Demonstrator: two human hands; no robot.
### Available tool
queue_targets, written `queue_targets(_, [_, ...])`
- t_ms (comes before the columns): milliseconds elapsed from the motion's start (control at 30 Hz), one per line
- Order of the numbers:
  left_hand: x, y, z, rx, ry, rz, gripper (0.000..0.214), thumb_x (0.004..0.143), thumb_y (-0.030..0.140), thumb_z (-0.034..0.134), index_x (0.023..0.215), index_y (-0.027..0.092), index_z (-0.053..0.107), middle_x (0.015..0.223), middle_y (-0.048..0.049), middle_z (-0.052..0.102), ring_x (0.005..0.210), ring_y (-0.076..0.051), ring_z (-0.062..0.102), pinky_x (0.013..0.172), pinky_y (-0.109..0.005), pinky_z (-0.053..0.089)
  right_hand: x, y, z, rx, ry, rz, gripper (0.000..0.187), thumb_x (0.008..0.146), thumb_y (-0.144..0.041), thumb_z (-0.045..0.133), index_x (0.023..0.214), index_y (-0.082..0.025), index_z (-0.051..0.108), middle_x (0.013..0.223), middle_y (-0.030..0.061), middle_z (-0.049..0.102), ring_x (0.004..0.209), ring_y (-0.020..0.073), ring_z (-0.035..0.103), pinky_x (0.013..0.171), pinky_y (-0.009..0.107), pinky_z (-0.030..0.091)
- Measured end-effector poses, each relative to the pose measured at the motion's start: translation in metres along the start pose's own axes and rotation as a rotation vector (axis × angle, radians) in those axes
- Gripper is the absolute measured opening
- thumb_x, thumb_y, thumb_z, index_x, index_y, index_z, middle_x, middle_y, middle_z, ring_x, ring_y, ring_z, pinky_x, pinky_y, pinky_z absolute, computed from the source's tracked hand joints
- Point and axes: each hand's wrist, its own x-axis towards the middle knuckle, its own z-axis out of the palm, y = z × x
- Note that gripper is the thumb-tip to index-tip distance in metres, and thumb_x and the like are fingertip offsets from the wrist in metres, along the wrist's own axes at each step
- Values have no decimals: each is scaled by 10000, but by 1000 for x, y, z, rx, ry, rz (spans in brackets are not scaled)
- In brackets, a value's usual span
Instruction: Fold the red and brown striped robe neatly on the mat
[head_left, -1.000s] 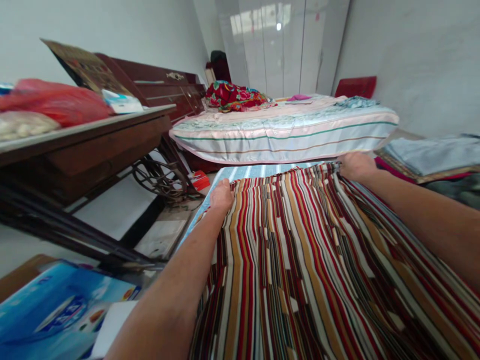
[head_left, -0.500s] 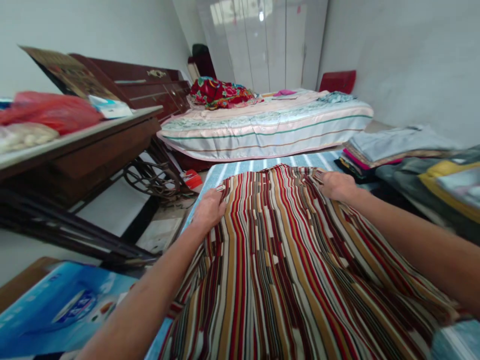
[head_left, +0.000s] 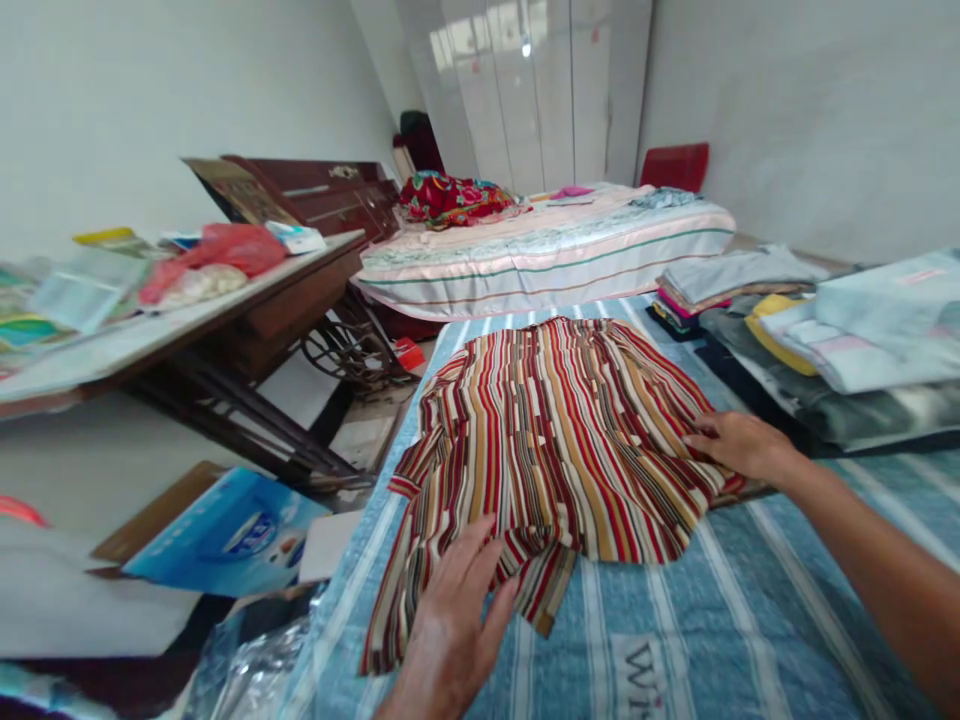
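A striped shirt [head_left: 517, 430] in red, brown, tan and white lies spread over a blue striped bedspread [head_left: 600, 640], its collar at the far side. Over the lower left hem, my left hand [head_left: 457, 600] has its fingers apart, with part of the hem folded and rumpled beside it. On the shirt's right side, my right hand [head_left: 739, 442] has its fingertips and thumb closed on the fabric near the sleeve. The fingertips' exact grip is partly hidden.
Folded clothes [head_left: 862, 340] are stacked at the right. A sewing machine table [head_left: 247, 320] with bags on it stands at the left, above a blue box [head_left: 240, 530]. Beyond is another bed [head_left: 540, 260] with a red floral quilt [head_left: 457, 200].
Both hands have left the shirt's shoulders and come nearer. The shirt now lies flat on the bedspread; my left hand has opened at the hem, and my right is by the sleeve.
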Motion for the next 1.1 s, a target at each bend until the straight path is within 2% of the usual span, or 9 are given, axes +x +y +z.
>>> queue_targets(133, [-23,16,6,37,9,-42,263,855,212,513,1110,151,528,1272,-155,538,1177,-250,525,944,-399,499,-21,12,12,32,36,-27,309,827,-456,475,912,-244,683,851,53,686,808,209,636,689,294,437])
queue_targets(300, [-37,31,15,36,55,-91,240,856,163,484,1090,160,536,1186,-135,584,1115,-238,563,921,-396,512,-51,19,24,22,151,-7,320,855,-395,423,995,-254,674,997,70,679,864,235,641,739,331,457])
queue_targets(500, [-31,42,20,33,45,-82,241,845,167,478,1070,183,561,1076,-110,625,984,-230,612,851,-376,546,-68,28,36,-39,188,147,376,850,-252,358,1065,-189,660,1045,142,650,909,281,644,729,378,477])
queue_targets(600, [-24,44,28,72,-12,-103,243,808,172,514,1039,164,591,1109,-128,607,991,-260,602,850,-418,543,-65,28,43,-14,245,125,346,823,-258,405,1038,-200,670,1003,125,651,873,261,649,708,348,478])
queue_targets(767, [-16,48,37,125,-110,-165,175,795,187,545,943,154,631,1130,-135,598,1024,-288,582,872,-461,519,-59,26,51,36,417,124,330,787,-183,401,966,-208,678,1011,81,648,856,227,631,722,312,472])
queue_targets(867, [-14,50,35,129,-154,-174,151,788,182,553,912,148,634,1142,-137,597,1048,-289,571,892,-455,506,-61,23,40,19,568,41,311,796,-171,394,949,-202,663,1037,73,636,938,231,597,777,309,468])
queue_targets(1000, [-16,49,30,92,-209,-169,255,774,266,596,1004,159,611,1195,-140,576,1097,-298,551,915,-465,492,-68,20,5,-57,843,-64,318,855,-191,359,1006,-159,637,1109,134,602,1033,255,537,890,323,432])
queue_targets(1033, [-17,49,29,74,-220,-169,268,771,279,601,1013,163,605,1211,-141,569,1114,-298,544,927,-469,484,-68,20,-4,-84,870,-62,323,862,-187,348,1015,-157,631,1131,149,588,1045,263,528,900,332,427])
queue_targets(1100, [-18,48,26,35,-245,-178,252,768,282,602,993,171,604,1228,-139,561,1138,-296,535,951,-473,470,-65,21,-17,-163,827,-53,310,845,-153,353,985,-164,629,1108,169,580,1028,289,531,860,369,445])
